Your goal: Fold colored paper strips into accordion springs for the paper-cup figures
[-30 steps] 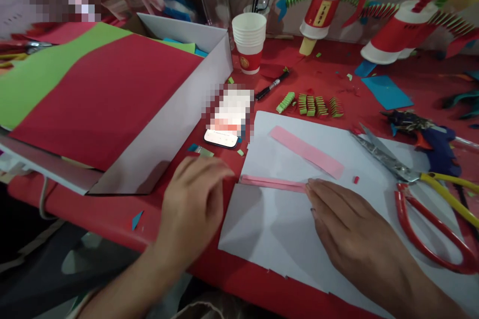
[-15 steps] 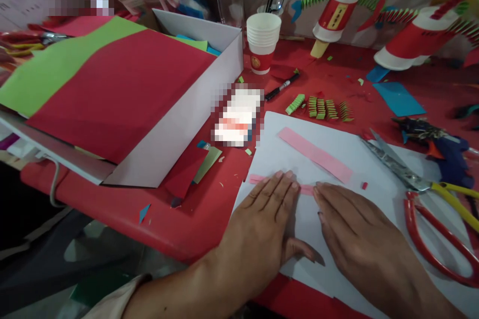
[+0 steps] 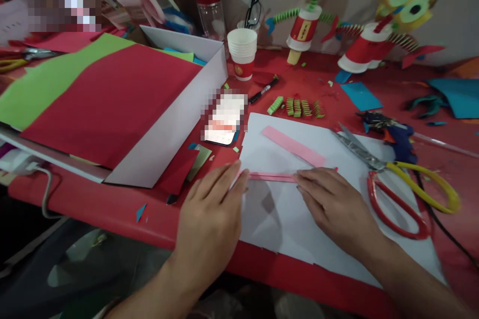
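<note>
A narrow folded pink paper strip [image 3: 272,177] lies across the white board [image 3: 262,219], with a lengthwise crease line showing. At its left end my left hand [image 3: 215,209] is closed on it, fingers together and thumb hidden below. My right hand [image 3: 333,197] grips the other end, its fingertips pressed together on the paper. Just beyond the strip lies a wider, flat pink paper piece [image 3: 294,145]. Scissors [image 3: 381,164] with one red and one yellow handle rest right of my right hand, their blades spread.
On the left stands a white box [image 3: 175,114] topped with red paper [image 3: 112,99]. A phone [image 3: 224,119], a marker [image 3: 264,89], stacked paper cups [image 3: 242,52], folded green paper springs [image 3: 297,107] and a blue glue gun [image 3: 396,134] surround the board. Paper-cup figures [image 3: 301,30] stand behind.
My left hand has slid left to the strip's end, leaving the strip's middle uncovered between my hands. The camera view has shifted to the right.
</note>
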### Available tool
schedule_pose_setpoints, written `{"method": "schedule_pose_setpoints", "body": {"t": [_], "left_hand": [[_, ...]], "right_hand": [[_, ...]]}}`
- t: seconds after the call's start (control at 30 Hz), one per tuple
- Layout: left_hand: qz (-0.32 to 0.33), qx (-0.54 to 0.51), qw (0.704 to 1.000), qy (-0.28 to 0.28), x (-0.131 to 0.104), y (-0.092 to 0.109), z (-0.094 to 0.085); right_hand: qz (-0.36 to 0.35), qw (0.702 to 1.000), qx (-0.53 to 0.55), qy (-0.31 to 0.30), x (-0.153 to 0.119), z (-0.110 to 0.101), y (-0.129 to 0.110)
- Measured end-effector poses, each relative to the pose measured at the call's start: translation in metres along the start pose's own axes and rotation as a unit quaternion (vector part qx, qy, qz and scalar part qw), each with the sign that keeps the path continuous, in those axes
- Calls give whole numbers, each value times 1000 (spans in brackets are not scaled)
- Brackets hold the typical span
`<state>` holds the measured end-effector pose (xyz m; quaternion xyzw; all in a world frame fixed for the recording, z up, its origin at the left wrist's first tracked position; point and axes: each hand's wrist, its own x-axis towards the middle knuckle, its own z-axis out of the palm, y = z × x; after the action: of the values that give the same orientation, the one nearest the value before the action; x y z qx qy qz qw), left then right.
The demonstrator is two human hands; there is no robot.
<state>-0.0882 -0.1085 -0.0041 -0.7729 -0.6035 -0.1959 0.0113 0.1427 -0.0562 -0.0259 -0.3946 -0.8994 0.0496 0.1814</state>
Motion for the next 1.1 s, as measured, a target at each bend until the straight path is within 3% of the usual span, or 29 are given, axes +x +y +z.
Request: {"method": "schedule_pose_setpoints", "body": {"t": [0.13,0.23,0.4,0.5,0.57,0.7,0.83,0.97,1.03,1.1], "left_hand": [[36,-19,990,-136,45,23,13],[61,-42,982,-174,64,32,28],[66,-89,978,-179,71,23,31],[9,-152,968,-202,85,19,19],[-1,-216,958,-188,98,19,12],[6,-284,945,-163,112,19,13],[5,-308,939,-155,109,17,24],[-35,-344,926,-150,110,12,27],[-67,-409,891,-187,113,8,26],[-105,-485,833,-244,116,5,24]], "right_hand": [[42,996,76,36,5,0,-1],[73,992,97,15,10,-7,-2],[171,978,109,-38,29,-27,-2],[224,955,193,-8,43,-38,3],[253,927,277,28,51,-41,7],[287,872,389,76,57,-34,13],[305,837,439,116,55,-19,12],[292,810,490,136,54,-13,9],[244,828,488,131,53,-13,11],[213,853,460,124,52,-15,13]]}}
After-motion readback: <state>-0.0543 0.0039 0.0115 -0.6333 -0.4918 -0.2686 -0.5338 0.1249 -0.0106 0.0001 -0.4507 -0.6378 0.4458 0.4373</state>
